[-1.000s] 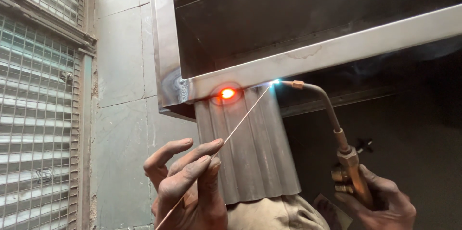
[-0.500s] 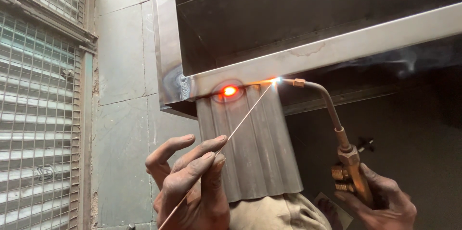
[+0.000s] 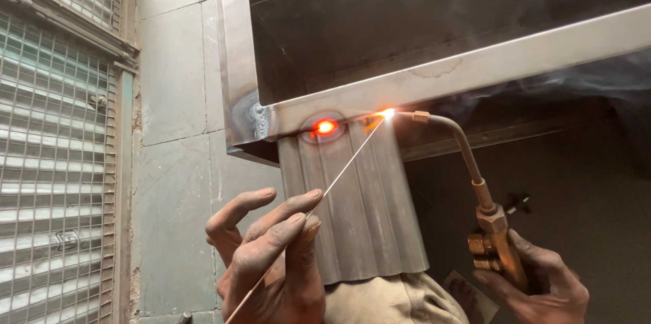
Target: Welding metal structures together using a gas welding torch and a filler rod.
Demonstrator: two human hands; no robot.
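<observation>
The left hand [image 3: 271, 263] pinches a thin rod [image 3: 339, 173] between its fingertips, tip at the flame by the frame's [image 3: 475, 66] lower edge above the ribbed sheet [image 3: 366, 215], while the right hand [image 3: 542, 290] grips the brass torch [image 3: 491, 229], fingers wrapped around it.

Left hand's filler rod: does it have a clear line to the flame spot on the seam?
Probably yes. The left hand angles the filler rod up across the fluted panel, its tip meeting the torch flame at the seam; nothing crosses its path.
</observation>
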